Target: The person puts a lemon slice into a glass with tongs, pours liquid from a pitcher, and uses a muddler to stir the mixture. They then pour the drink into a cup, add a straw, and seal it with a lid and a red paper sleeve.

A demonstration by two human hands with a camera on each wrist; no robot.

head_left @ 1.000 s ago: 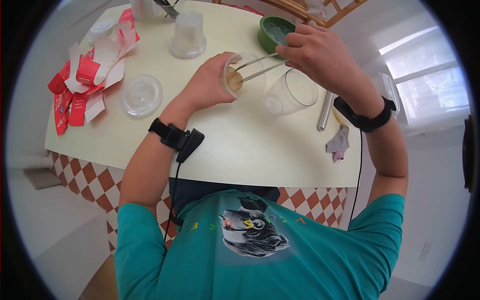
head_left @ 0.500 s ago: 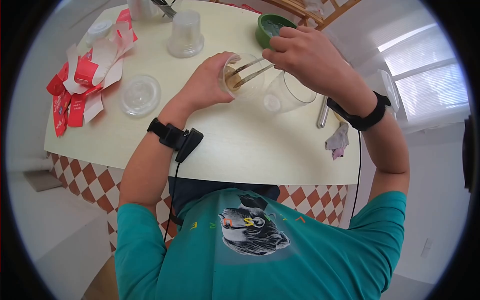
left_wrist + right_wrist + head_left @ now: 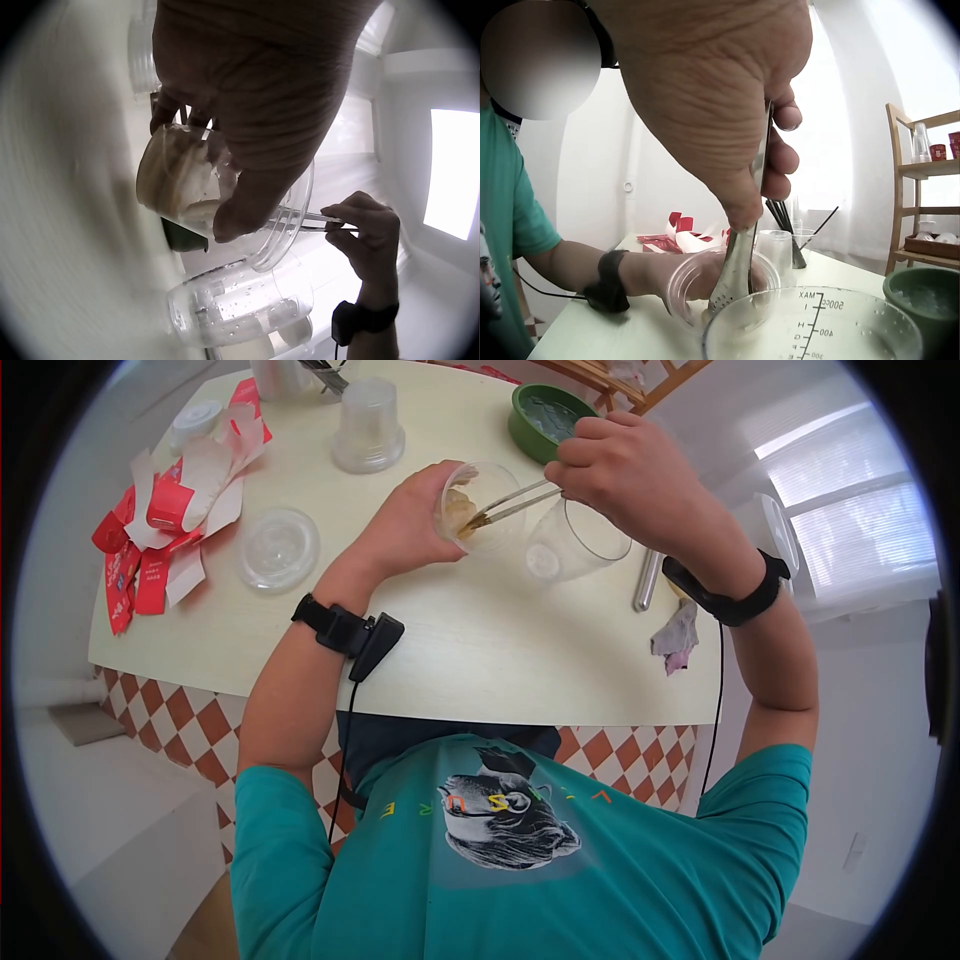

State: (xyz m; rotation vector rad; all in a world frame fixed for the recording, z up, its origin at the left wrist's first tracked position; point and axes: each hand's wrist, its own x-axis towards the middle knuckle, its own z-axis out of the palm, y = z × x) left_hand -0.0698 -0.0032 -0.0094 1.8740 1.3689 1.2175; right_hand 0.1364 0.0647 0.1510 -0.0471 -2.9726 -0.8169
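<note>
We note the tips of the tongs [image 3: 740, 262], lately parted, now nearly meet beside the contents [image 3: 459, 512] inside the clear cup [image 3: 493, 538]: possibly a pinch. Left grip [image 3: 412, 525] holds cup; right grip [image 3: 630, 475], tongs.

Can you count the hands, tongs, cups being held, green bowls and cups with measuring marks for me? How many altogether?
Hands: 2, left hand and right hand
Metal tongs: 1
Held cup: 1
Green bowl: 1
Measuring cup: 1
Total: 6
</note>
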